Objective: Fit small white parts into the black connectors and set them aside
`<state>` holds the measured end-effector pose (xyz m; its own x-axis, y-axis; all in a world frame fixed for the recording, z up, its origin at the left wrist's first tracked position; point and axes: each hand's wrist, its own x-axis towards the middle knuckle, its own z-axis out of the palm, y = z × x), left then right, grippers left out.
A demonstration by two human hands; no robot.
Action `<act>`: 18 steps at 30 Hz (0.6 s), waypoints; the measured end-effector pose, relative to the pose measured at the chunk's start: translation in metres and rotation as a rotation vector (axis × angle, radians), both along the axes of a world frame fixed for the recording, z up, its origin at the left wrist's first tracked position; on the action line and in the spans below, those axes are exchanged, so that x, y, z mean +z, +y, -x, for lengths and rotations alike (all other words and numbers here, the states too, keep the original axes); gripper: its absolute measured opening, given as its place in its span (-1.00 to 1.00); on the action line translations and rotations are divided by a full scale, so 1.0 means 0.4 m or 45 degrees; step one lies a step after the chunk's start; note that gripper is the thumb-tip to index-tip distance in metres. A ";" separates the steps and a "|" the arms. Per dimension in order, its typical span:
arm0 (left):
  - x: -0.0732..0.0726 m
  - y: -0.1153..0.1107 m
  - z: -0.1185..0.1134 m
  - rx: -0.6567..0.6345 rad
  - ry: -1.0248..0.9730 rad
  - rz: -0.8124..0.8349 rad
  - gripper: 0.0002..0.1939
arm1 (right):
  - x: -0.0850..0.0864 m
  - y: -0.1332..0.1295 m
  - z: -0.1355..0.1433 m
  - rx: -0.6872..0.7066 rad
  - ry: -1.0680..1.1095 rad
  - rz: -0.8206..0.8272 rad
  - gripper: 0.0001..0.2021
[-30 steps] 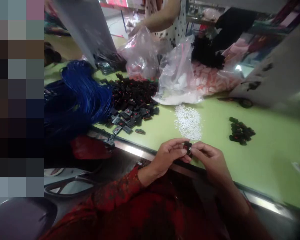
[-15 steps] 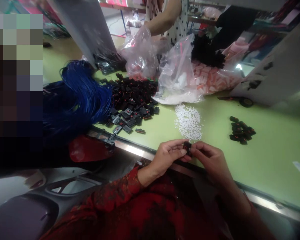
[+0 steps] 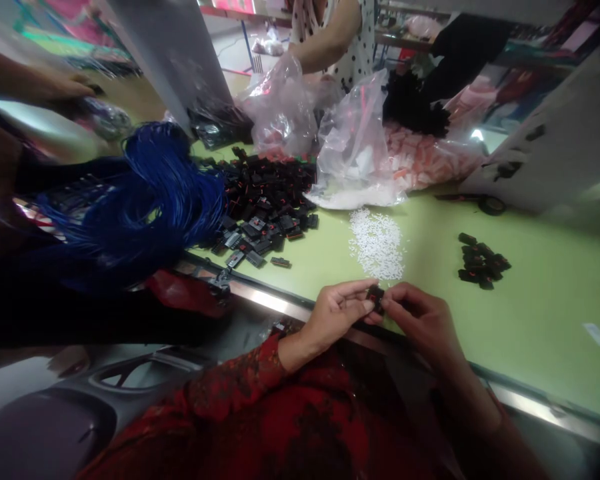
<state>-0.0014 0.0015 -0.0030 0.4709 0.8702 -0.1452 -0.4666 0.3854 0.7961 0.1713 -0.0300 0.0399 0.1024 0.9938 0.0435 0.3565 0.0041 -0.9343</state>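
Between the thumb and fingers of my left hand [image 3: 336,312] is a small black plastic connector housing [image 3: 375,298] with a red mark on it. My right hand [image 3: 423,320] is closed in a pinch against the housing's right side; whatever its fingertips hold is too small to make out. Just beyond both hands lies a spread of tiny white plastic pieces [image 3: 377,243]. A big heap of similar black connectors [image 3: 265,200] is to the left, and a smaller pile of them [image 3: 483,261] sits to the right.
Blue wires [image 3: 175,193] lie in a bundle at the left, near a person's arm [image 3: 30,77]. Clear plastic bags [image 3: 353,147] and a bag of pink pieces [image 3: 425,157] stand behind. Black tape [image 3: 493,205] lies at back right. A metal strip [image 3: 270,300] edges the green table.
My hands stay almost in place, with the housing slightly tilted between them. At the left, a person's arm now shows where the picture was blocked out.
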 end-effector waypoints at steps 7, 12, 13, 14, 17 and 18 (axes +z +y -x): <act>0.006 0.000 0.005 -0.033 0.008 0.048 -0.48 | 0.005 -0.004 -0.006 0.095 0.202 0.136 -0.85; 0.007 -0.002 0.006 -0.043 0.020 0.057 -0.46 | 0.010 -0.002 -0.005 0.079 0.159 0.121 -0.85; 0.005 -0.002 0.006 -0.046 0.021 0.052 -0.46 | 0.009 -0.001 -0.004 0.078 0.148 0.123 -0.84; 0.003 -0.003 0.006 -0.046 0.022 0.047 -0.46 | 0.008 0.000 -0.003 0.077 0.140 0.125 -0.84; 0.000 -0.002 0.005 -0.034 0.024 0.045 -0.46 | 0.003 -0.001 0.003 0.047 0.105 0.093 -0.82; 0.000 -0.001 0.004 -0.033 0.027 0.045 -0.46 | 0.002 -0.003 0.005 0.027 0.078 0.070 -0.81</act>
<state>-0.0031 0.0012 -0.0030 0.4899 0.8518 -0.1858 -0.4391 0.4252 0.7914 0.1692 -0.0310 0.0408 0.0818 0.9965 -0.0166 0.2993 -0.0404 -0.9533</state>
